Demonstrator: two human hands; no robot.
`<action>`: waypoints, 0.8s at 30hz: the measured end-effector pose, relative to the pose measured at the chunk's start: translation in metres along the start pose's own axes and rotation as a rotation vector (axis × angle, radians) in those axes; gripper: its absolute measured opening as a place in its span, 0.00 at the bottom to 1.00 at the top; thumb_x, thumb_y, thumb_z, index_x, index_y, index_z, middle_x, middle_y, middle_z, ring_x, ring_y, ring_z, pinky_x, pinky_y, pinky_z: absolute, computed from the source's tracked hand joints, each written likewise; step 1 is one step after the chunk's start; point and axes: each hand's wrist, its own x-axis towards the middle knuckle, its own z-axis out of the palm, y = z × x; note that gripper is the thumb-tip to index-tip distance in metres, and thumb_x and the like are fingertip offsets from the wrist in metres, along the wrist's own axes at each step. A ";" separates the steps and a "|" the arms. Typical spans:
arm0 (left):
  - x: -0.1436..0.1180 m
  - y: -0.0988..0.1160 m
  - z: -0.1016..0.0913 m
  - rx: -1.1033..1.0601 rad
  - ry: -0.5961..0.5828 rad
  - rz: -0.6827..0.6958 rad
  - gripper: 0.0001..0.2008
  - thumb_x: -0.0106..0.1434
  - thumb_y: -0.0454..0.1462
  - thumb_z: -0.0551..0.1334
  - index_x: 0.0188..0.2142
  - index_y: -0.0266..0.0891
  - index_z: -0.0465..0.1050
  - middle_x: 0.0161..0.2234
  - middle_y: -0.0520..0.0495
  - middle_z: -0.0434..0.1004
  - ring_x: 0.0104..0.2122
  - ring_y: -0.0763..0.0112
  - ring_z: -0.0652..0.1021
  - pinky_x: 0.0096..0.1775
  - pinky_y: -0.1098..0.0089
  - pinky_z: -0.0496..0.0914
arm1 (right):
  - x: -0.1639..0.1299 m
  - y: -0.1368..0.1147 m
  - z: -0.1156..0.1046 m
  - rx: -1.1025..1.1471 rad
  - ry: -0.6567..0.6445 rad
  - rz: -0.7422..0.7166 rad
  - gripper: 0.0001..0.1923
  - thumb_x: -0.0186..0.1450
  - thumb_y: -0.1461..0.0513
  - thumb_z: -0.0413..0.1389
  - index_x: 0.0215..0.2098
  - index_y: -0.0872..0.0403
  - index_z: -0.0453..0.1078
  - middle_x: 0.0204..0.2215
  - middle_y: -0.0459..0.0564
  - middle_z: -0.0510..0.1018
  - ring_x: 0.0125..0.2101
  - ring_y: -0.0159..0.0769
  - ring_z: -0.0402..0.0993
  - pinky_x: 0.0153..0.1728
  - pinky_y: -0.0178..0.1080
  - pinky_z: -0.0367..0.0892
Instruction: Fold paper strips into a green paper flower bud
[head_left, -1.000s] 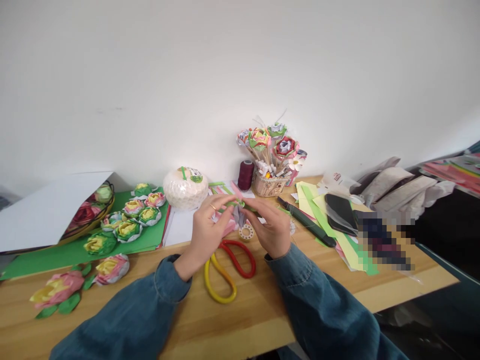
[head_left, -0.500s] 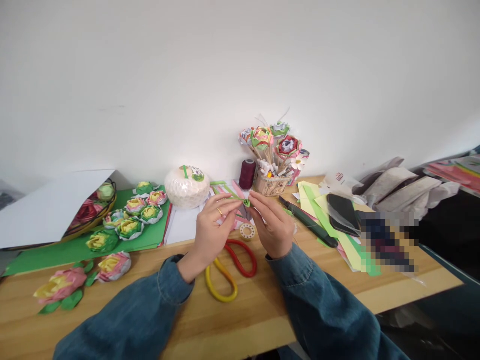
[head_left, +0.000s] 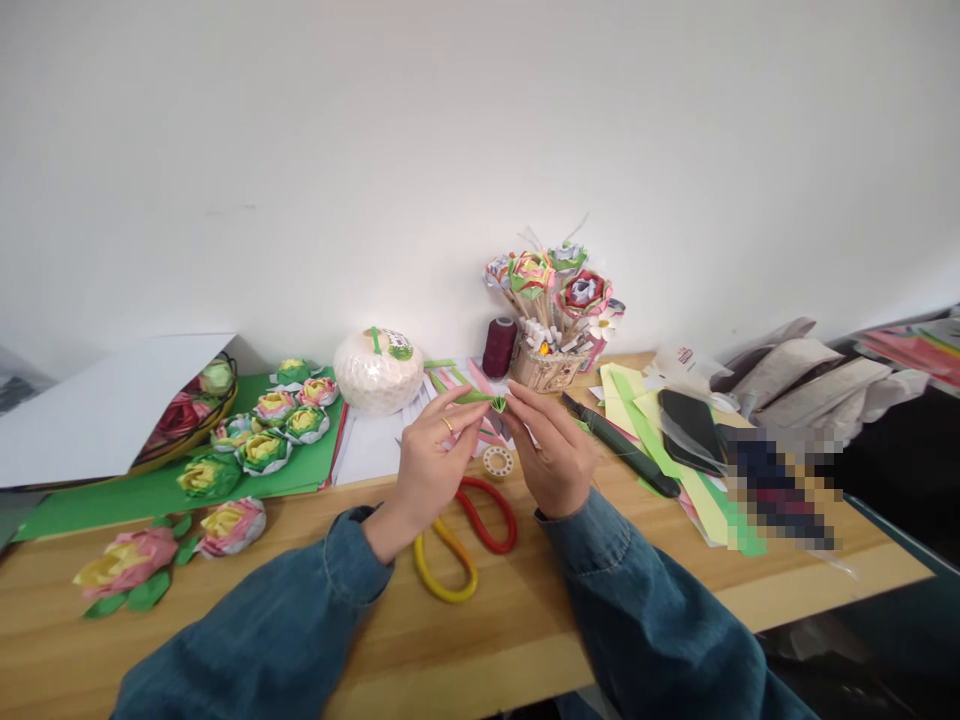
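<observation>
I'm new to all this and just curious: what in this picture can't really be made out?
- Green paper piece: pinched between left hand and right hand; too small, its folds unclear.
- Scissors: only the handles show, blades hidden behind the hands.
- Pixelated patch: blurred, contents unknowable.
- Basket: partly covered by white card.
- Label on white ball: too small to read.

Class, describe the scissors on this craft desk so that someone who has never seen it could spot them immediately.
Start at the wooden table, near its front edge below the left hand and right hand. The scissors lie there, blades hidden: only they have two large loop handles, one yellow, one red.
</observation>
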 end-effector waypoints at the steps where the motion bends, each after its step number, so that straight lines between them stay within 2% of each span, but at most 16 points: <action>1: 0.000 0.000 0.000 -0.001 0.002 -0.005 0.11 0.56 0.30 0.57 0.37 0.40 0.76 0.37 0.46 0.78 0.46 0.67 0.72 0.48 0.62 0.67 | 0.000 0.000 0.000 -0.004 0.004 -0.004 0.13 0.58 0.70 0.54 0.41 0.55 0.71 0.40 0.56 0.77 0.39 0.36 0.74 0.41 0.39 0.71; 6: 0.000 0.002 -0.001 -0.006 -0.001 -0.078 0.10 0.56 0.31 0.58 0.36 0.39 0.75 0.40 0.45 0.76 0.45 0.67 0.73 0.48 0.64 0.66 | 0.001 -0.002 -0.001 -0.005 0.001 0.006 0.09 0.58 0.70 0.55 0.36 0.55 0.71 0.39 0.55 0.77 0.39 0.36 0.74 0.41 0.38 0.71; 11: 0.001 0.001 -0.001 -0.015 -0.013 -0.138 0.07 0.55 0.32 0.59 0.35 0.38 0.73 0.39 0.45 0.75 0.42 0.68 0.73 0.47 0.65 0.66 | 0.003 -0.002 -0.001 -0.008 -0.047 0.004 0.11 0.58 0.69 0.55 0.40 0.55 0.70 0.37 0.56 0.77 0.38 0.36 0.73 0.40 0.39 0.71; 14: 0.001 0.000 0.000 -0.070 -0.030 -0.156 0.09 0.55 0.34 0.59 0.38 0.38 0.71 0.38 0.45 0.75 0.39 0.69 0.74 0.43 0.66 0.69 | 0.004 -0.003 -0.001 0.007 -0.071 -0.011 0.11 0.59 0.68 0.55 0.40 0.55 0.70 0.36 0.55 0.77 0.38 0.36 0.74 0.39 0.39 0.71; 17: 0.002 -0.001 -0.001 -0.065 -0.077 -0.065 0.14 0.56 0.34 0.59 0.43 0.41 0.69 0.41 0.46 0.74 0.40 0.70 0.74 0.43 0.66 0.69 | 0.004 -0.003 -0.002 0.006 -0.061 -0.022 0.11 0.58 0.69 0.55 0.40 0.55 0.70 0.36 0.55 0.77 0.37 0.36 0.74 0.39 0.39 0.71; 20: 0.003 -0.003 -0.002 -0.010 -0.067 0.066 0.12 0.56 0.34 0.60 0.41 0.44 0.72 0.40 0.47 0.75 0.42 0.69 0.72 0.46 0.64 0.67 | 0.004 -0.004 -0.001 -0.014 -0.049 -0.065 0.12 0.58 0.70 0.55 0.40 0.56 0.70 0.36 0.56 0.77 0.37 0.36 0.74 0.39 0.38 0.72; 24: 0.003 -0.003 -0.002 -0.021 -0.011 0.046 0.09 0.55 0.34 0.61 0.37 0.42 0.74 0.37 0.46 0.75 0.39 0.69 0.74 0.43 0.65 0.70 | 0.003 -0.005 0.000 -0.032 -0.054 -0.093 0.11 0.58 0.71 0.55 0.39 0.57 0.70 0.36 0.57 0.78 0.37 0.35 0.74 0.38 0.37 0.72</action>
